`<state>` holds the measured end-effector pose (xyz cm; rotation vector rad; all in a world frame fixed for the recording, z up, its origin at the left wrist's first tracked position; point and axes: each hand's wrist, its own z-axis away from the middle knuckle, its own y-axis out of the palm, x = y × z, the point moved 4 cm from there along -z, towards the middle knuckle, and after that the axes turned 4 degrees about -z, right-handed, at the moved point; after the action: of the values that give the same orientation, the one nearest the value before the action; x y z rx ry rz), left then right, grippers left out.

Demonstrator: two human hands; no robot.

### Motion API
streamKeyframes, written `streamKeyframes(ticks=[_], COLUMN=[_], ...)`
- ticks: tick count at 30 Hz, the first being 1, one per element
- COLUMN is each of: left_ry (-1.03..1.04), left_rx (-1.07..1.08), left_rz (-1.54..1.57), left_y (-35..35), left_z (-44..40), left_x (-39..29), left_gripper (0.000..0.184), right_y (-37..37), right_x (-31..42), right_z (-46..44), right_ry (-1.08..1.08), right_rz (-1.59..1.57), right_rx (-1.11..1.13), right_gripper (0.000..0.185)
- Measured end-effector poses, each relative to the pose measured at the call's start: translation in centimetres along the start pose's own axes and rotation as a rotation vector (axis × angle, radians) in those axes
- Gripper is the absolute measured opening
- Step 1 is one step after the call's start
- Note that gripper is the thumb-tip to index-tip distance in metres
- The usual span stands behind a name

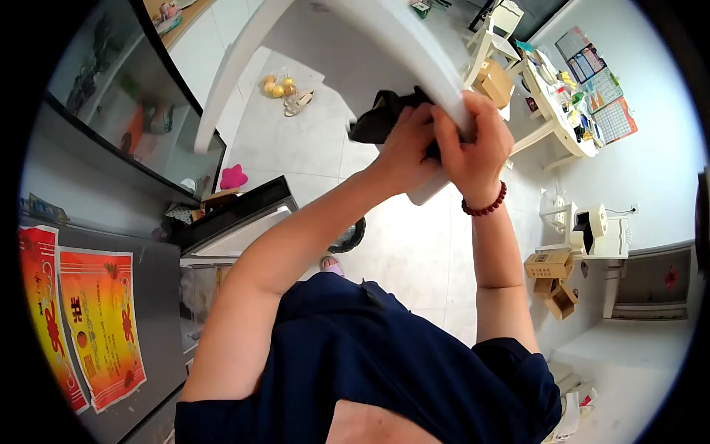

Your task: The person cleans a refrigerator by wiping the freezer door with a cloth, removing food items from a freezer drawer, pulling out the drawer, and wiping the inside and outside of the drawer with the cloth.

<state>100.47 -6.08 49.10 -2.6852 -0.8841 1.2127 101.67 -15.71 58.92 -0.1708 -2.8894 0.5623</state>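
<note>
A white piece of furniture with long curved legs (414,44), which looks like a chair or stool, is held up in front of me, its upper part cut off by the view. My right hand (473,144), below which a dark red bead bracelet circles the wrist, grips one white leg near its end. My left hand (410,148) is closed close beside it, with a black cloth (377,122) bunched in and above its fingers. Hidden behind my hands is the exact place where cloth and leg meet.
At left stand a dark glass-fronted cabinet (126,118) and a grey surface with red-yellow posters (103,325). Yellow fruit (279,89) and a shoe (298,103) lie on the floor. A cluttered white table (547,100) and cardboard boxes (551,265) are at right.
</note>
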Motion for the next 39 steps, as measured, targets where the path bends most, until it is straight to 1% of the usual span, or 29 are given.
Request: streamKeyframes(ticks=[2,3,4,5,6,7,8,10,12,14,16,17,18,19,20,21,22,23,24,26,27,29,30,33,34,36,37,39], left_ry=[0.129,0.082,0.044,-0.013,-0.283,-0.664,-0.725,-0.357,0.050,0.039,0.155,0.309,-0.016,-0.169,-0.357,-0.426,-0.554,-0.567,-0.479,-0.453,-0.343,-0.627,-0.758,-0.711,-0.632,-0.484,-0.459,-0.303], left_rx=[0.233,0.355,0.479,0.431,0.083,-0.071,-0.218,-0.247,-0.244,-0.048,0.181,-0.076,0.204,0.337,0.240,-0.022,-0.233,-0.313,-0.367,-0.359,-0.368,-0.520,-0.589,-0.514,-0.510,-0.299,-0.234,-0.153], left_rz=[0.078,0.089,0.092,0.090,0.101,0.286,0.293,0.458,0.118,0.232,-0.254,-0.470,-0.656,-0.726,-0.699,-0.666,-0.300,0.011,-0.011,0.035,-0.082,0.342,0.563,0.644,0.617,0.499,0.467,0.397], left_y=[-0.7,-1.1,-1.9,-2.8,-5.0,-7.3,-9.4,-7.9,-3.8,-0.8,0.7,-0.9,-1.5,-3.2,-5.2,-7.8,-9.9,-10.8,-10.6,-9.3,-9.1,-7.8,-6.9,-4.6,-3.5,-2.7,-1.9,-0.5], left_z=[0.5,2.0,3.2,3.9,4.5,3.4,1.5,-2.3,-4.5,-4.4,-2.8,-4.1,-4.2,-4.6,-4.5,-4.1,-3.7,-3.6,-4.3,-6.6,-7.6,-8.7,-9.0,-9.2,-9.3,-8.8,-8.4,-7.5], left_x=[-1.6,-1.8,-1.5,1.0,9.7,10.6,8.2,5.6,1.4,-1.6,1.6,1.3,5.7,8.9,13.5,16.0,17.5,21.5,21.4,17.3,14.2,12.1,11.4,8.8,7.6,4.8,4.2,1.5], left_gripper=[0.036,0.036,0.037,0.036,0.034,0.036,0.039,0.041,0.043,0.040,0.046,0.039,0.026,0.024,0.027,0.024,0.025,0.030,0.035,0.037,0.040,0.042,0.044,0.047,0.046,0.043,0.041,0.036], right_y=[-0.7,-0.9,-1.1,-1.0,-1.1,-1.2,-1.2,-1.1,-0.7,-1.0,-1.3,-1.2,-1.2,-1.7,-2.1,-2.6,-2.9,-2.9,-2.8,-2.2,-2.1,-2.0,-2.0,-1.8,-1.5,-0.7,-0.5,-0.7], right_x=[-0.6,-1.7,-2.8,-3.1,-3.3,-3.3,-3.3,-3.4,-3.7,-3.4,-4.0,-5.2,-5.8,-4.8,-4.9,-5.3,-5.7,-5.8,-5.7,-5.5,-5.1,-3.8,-3.1,-0.8,-0.5,-0.3,-0.2,-1.0], right_z=[-0.4,-0.6,-0.4,-0.4,-0.4,-0.4,-0.5,-0.8,-1.1,-1.6,-1.4,-0.5,0.2,-0.1,0.3,0.7,0.8,0.9,1.2,1.1,1.0,0.5,0.4,-0.2,-0.4,-0.9,-1.3,-1.3], right_ry=[0.111,0.133,0.188,0.145,0.104,0.098,0.091,0.098,0.132,0.179,0.237,0.273,0.314,0.373,0.407,0.437,0.461,0.489,0.495,0.494,0.493,0.488,0.441,0.288,0.263,0.207,0.178,0.263], right_rz=[0.085,0.083,0.015,0.037,0.063,0.080,0.099,0.118,0.115,0.009,-0.087,-0.128,-0.171,-0.201,-0.184,-0.163,-0.145,-0.229,-0.252,-0.306,-0.329,-0.373,-0.371,-0.382,-0.374,-0.357,-0.317,-0.297], right_rx=[-0.036,-0.077,-0.090,-0.082,-0.081,-0.086,-0.090,-0.114,-0.148,-0.199,-0.221,-0.222,-0.215,-0.202,-0.195,-0.189,-0.188,-0.179,-0.175,-0.157,-0.151,-0.139,-0.126,-0.099,-0.079,-0.033,-0.043,-0.114], right_gripper=[0.022,0.022,0.022,0.022,0.022,0.021,0.021,0.021,0.020,0.020,0.019,0.018,0.018,0.016,0.016,0.016,0.015,0.015,0.015,0.015,0.015,0.016,0.017,0.020,0.019,0.019,0.019,0.019])
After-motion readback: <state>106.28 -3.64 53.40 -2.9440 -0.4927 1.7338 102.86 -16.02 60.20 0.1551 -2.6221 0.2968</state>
